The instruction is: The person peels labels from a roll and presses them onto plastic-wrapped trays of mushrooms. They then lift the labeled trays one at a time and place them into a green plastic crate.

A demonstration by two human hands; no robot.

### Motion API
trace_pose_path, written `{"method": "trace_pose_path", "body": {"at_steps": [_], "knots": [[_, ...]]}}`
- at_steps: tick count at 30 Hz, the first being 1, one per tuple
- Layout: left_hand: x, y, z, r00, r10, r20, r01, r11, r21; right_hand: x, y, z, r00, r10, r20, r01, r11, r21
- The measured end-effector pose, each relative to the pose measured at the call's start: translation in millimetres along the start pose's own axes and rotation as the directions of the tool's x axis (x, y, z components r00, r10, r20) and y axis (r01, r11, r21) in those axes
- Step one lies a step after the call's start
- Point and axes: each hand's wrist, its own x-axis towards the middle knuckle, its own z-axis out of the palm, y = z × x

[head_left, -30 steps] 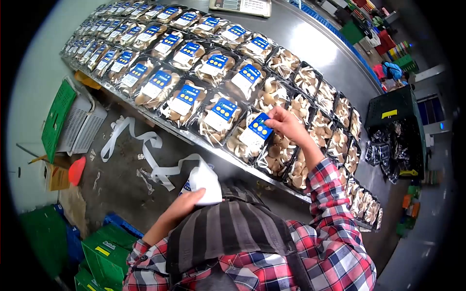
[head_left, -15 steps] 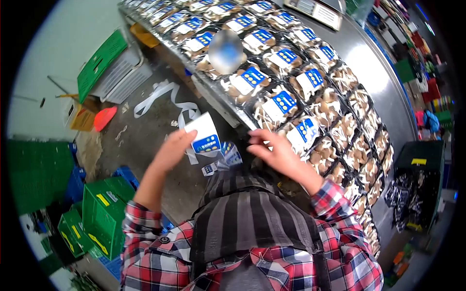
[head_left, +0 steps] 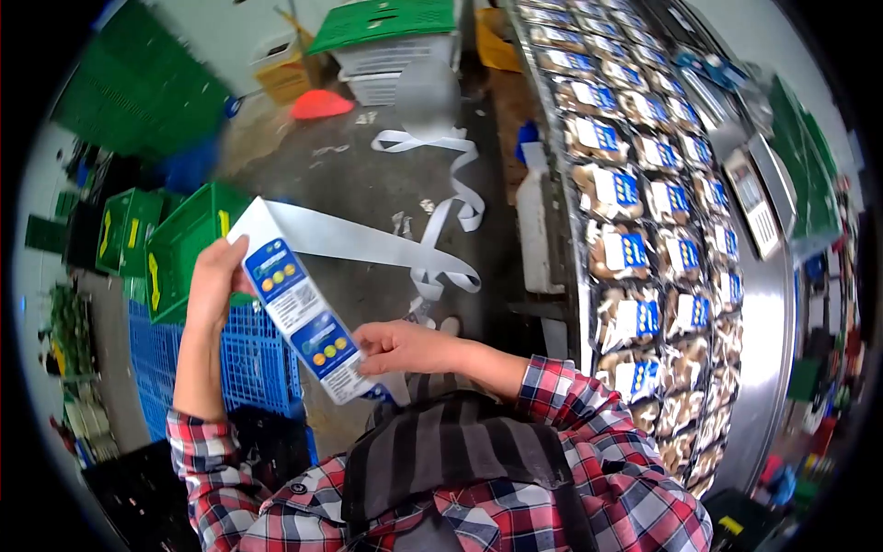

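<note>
A strip of blue-and-white printed labels point(head_left: 304, 306) slants between my two hands. My left hand point(head_left: 217, 276) pinches its upper end, where a long white backing ribbon point(head_left: 359, 244) trails off to the right and down to the floor. Lower on the strip, my right hand point(head_left: 395, 349) has its fingers closed at the right edge of the labels. To the right, a metal table point(head_left: 756, 354) bears rows of wrapped mushroom packs point(head_left: 623, 250); the farther ones carry blue-and-white labels, and several near ones show none.
Green crates point(head_left: 189, 241) and a blue pallet point(head_left: 221, 359) stand at the left. A white crate with a green lid point(head_left: 386, 26) is at the back, near a red item point(head_left: 321, 104). A scale point(head_left: 752, 198) sits on the table's right side.
The view has turned left. My hands have moved away from the packs, and the label strip is now stretched out between them. My right hand, empty before, has closed on the strip.
</note>
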Motion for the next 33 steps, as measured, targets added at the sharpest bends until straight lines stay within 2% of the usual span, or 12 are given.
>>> {"method": "trace_pose_path", "body": {"at_steps": [1, 4, 6, 8, 10, 14, 17, 20, 27, 30, 32, 33], "knots": [[-13, -8, -12, 1.000, -0.019, -0.011, 0.018, 0.996, -0.087, 13, -3, -4, 0.996, 0.073, 0.046, -0.063, 0.980, -0.191], [-53, -32, -38, 0.997, -0.072, -0.019, 0.063, 0.952, -0.300, 49, -14, -18, 0.920, -0.391, -0.011, 0.310, 0.745, -0.590], [-67, -47, -44, 0.993, -0.076, -0.086, 0.035, 0.911, -0.410, 71, -29, -13, 0.894, -0.413, -0.173, 0.215, 0.735, -0.643], [-76, -42, -45, 0.981, -0.082, -0.175, -0.015, 0.870, -0.492, 86, -26, -8, 0.953, -0.191, -0.234, 0.110, 0.942, -0.318], [-80, -37, -46, 0.968, -0.060, -0.242, -0.111, 0.767, -0.632, 89, -9, 7, 0.983, -0.116, -0.139, 0.084, 0.972, -0.217], [-96, -30, -43, 0.917, -0.123, -0.381, -0.208, 0.667, -0.715, 89, 43, 34, 0.973, -0.184, 0.140, 0.227, 0.873, -0.432], [-103, -13, -43, 0.845, -0.109, -0.524, -0.325, 0.673, -0.665, 89, 57, 53, 0.912, 0.121, 0.393, 0.087, 0.877, -0.472], [-106, 1, -76, 0.755, -0.137, -0.641, -0.398, 0.681, -0.614, 69, 86, 64, 0.712, 0.309, 0.630, -0.225, 0.951, -0.213], [-164, -21, -210, 0.213, -0.132, -0.968, -0.567, 0.790, -0.233, 34, 73, 11, 0.585, 0.521, 0.622, -0.269, 0.848, -0.457], [-218, -53, -254, 0.043, -0.147, -0.988, -0.641, 0.755, -0.140, 34, 53, -12, 0.491, 0.643, 0.588, -0.081, 0.706, -0.704], [-252, -57, -254, 0.024, -0.162, -0.986, -0.661, 0.737, -0.138, 55, 55, -46, 0.463, 0.803, 0.376, 0.055, 0.397, -0.916], [-258, -54, -245, 0.042, -0.101, -0.994, -0.659, 0.745, -0.103, 73, 16, -50, 0.578, 0.785, 0.222, 0.077, 0.219, -0.973]]}}
